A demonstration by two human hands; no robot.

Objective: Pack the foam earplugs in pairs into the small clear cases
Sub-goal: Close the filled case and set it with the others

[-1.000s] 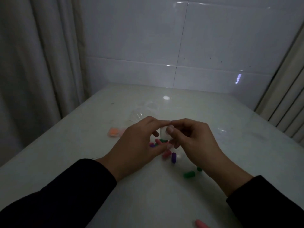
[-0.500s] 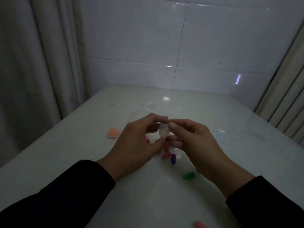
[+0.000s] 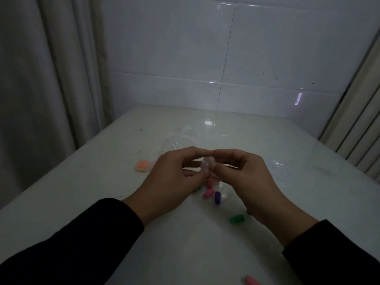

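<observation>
Both hands, left hand (image 3: 170, 177) and right hand (image 3: 244, 177), pinch one small clear case (image 3: 207, 166) between their fingers above the surface (image 3: 185, 243) (loose earplugs (image 3: 213, 194) lie beneath).

A small clear case (image 3: 207, 163) is held at centre; pink (image 3: 208, 192), purple (image 3: 217, 198) and green earplugs (image 3: 236, 219) lie toward five o'clock.
</observation>
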